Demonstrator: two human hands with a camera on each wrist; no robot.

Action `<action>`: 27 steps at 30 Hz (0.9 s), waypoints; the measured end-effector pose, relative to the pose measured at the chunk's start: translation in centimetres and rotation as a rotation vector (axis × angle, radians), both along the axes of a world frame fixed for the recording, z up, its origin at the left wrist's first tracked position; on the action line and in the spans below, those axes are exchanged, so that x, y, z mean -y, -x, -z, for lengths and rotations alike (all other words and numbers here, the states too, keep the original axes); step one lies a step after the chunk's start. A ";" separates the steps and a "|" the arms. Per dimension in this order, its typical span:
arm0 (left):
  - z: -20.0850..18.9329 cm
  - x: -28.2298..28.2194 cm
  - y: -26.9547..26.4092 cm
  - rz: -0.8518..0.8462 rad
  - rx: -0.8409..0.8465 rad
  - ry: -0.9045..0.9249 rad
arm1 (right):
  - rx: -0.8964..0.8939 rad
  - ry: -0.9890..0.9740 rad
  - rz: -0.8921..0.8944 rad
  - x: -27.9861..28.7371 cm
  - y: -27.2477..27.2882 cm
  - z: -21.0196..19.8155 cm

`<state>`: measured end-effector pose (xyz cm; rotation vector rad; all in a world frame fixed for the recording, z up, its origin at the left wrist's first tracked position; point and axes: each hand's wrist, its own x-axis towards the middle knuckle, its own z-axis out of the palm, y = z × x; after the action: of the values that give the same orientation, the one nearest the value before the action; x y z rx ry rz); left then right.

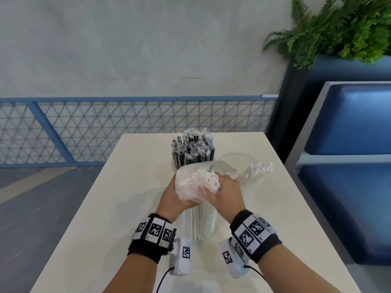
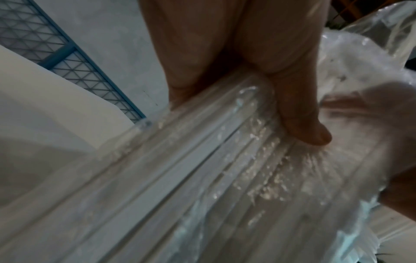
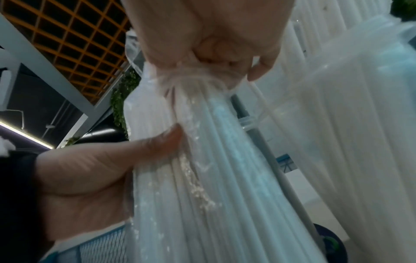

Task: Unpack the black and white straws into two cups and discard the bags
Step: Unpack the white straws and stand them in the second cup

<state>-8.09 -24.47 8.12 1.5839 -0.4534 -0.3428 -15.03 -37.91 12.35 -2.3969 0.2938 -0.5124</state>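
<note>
Both hands hold the bag (image 1: 191, 188) of white straws (image 1: 208, 178) upright at mid-table (image 1: 110, 187). Left hand (image 1: 172, 199) wraps its upper part; right hand (image 1: 226, 193) grips bag and straws near the opening. Black straws (image 1: 193, 150) stand in a cup behind; a few white ones (image 1: 257, 170) lean in the cup (image 1: 239, 157) to the right.

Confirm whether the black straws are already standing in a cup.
Yes: in the head view the black straws stand upright in a cup at the table's far end.
</note>
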 end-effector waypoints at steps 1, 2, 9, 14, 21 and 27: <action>-0.1 0.0 0.0 0.002 0.002 -0.008 | 0.040 -0.018 0.025 -0.1 0.1 -0.4; -0.2 0.1 0.0 0.006 0.004 -0.012 | 0.067 -0.051 0.054 0.0 0.0 -0.7; 0.2 0.4 -0.2 -0.001 0.044 -0.070 | 0.253 -0.419 0.069 1.9 -1.1 -4.2; 0.4 0.6 -0.5 -0.042 0.008 -0.076 | 0.252 -0.564 -0.045 2.6 -0.9 -4.5; -0.1 1.0 0.0 -0.020 0.023 -0.079 | 0.209 -0.571 -0.083 1.7 -0.2 -2.6; -0.9 0.9 0.5 0.007 0.025 -0.095 | 0.401 -0.763 0.040 2.9 -0.6 -6.5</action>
<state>-8.57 -25.38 9.05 1.6807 -0.4678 -0.3543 -14.43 -40.86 18.89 -1.5190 0.2898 -0.7267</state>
